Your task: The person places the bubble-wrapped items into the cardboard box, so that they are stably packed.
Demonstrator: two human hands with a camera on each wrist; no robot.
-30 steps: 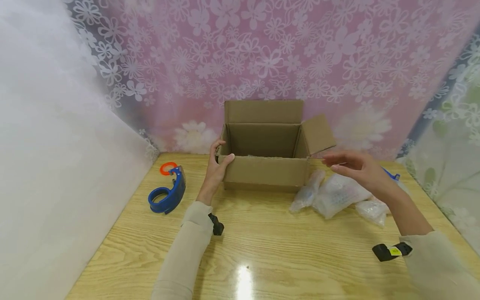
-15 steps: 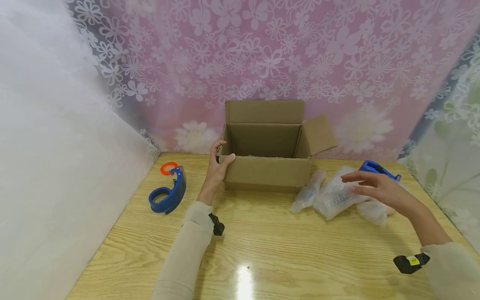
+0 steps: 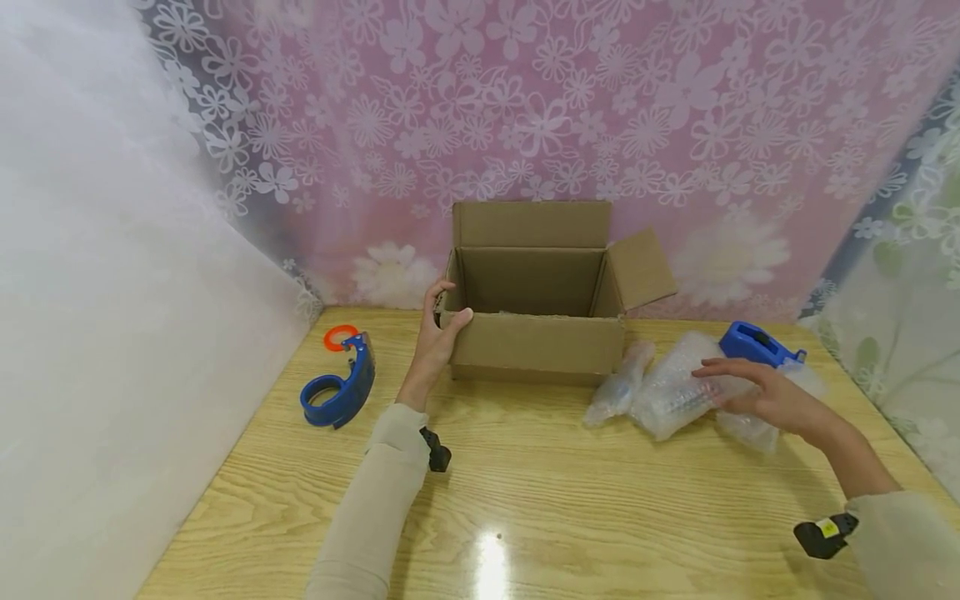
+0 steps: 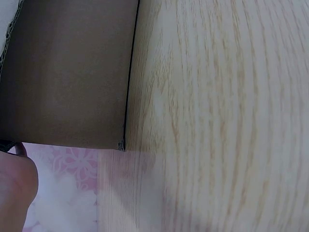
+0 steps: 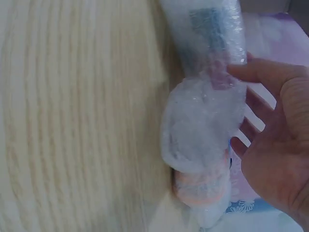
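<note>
An open cardboard box (image 3: 536, 346) stands at the back of the table in the head view, its flaps spread. My left hand (image 3: 435, 350) grips its left front corner, thumb over the front and fingers round the side. In the left wrist view, part of that hand (image 4: 17, 186) shows beside the box wall (image 4: 67, 77). Over a bubble-wrapped package (image 3: 663, 408) hovers my right hand (image 3: 780, 402), fingers loosely bent and holding nothing. The right wrist view puts its thumb and fingers close around a clear wrapped bundle (image 5: 193, 130), with an orange-tinted one (image 5: 200, 188) beyond.
A slim bubble-wrapped packet (image 3: 618, 387) lies by the box's right front corner. Behind the packages sits a blue tape dispenser (image 3: 750, 343). To the left are a blue handheld tape cutter (image 3: 341, 402) and an orange ring (image 3: 331, 338). A floral curtain (image 3: 525, 125) hangs behind the table.
My right hand has moved from beside the box's right flap, rightward and down over the bubble-wrapped packages, uncovering the blue dispenser. The left hand keeps its grip on the box.
</note>
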